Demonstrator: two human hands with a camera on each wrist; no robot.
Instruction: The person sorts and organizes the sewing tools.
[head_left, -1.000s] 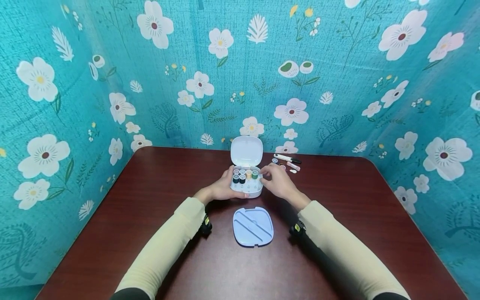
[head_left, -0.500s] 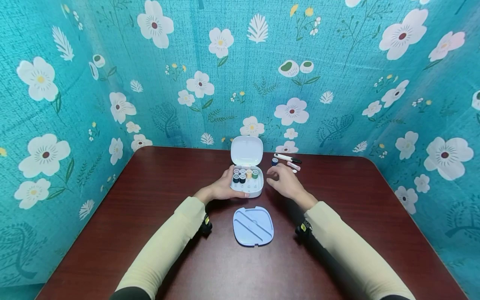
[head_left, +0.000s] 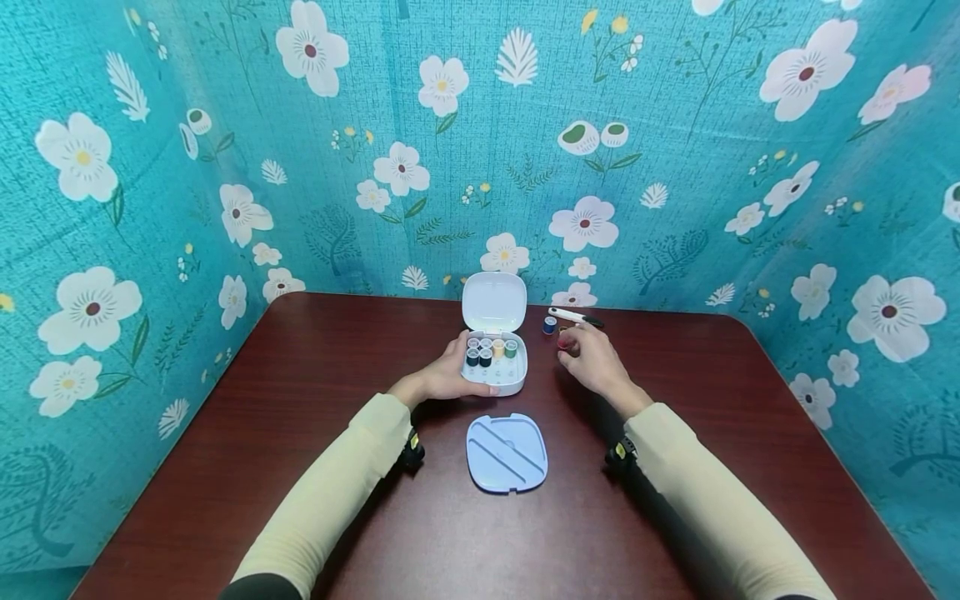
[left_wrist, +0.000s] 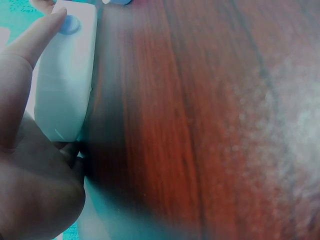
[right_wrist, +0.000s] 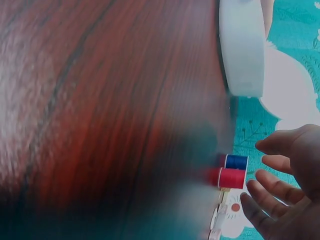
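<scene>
In the head view my left hand grips the left side of an open white sewing box, thumb along its front. The left wrist view shows that thumb by the box's round button. Inside stand several thread spools, among them a green spool, a yellow spool and dark ones at the left; the front row of pegs is bare. My right hand is at a red spool, its fingers parted and apart from it in the right wrist view. A blue spool stands just behind.
A light blue tray with diagonal ridges lies in front of the box. Behind my right hand is a slim white-and-black tool. Other small items there are mostly hidden by the hand. Floral teal cloth hangs behind the table.
My right hand has moved away from the box's right side, rightward to the red spool. The blue spool has come into fuller view. My left hand stays on the box.
</scene>
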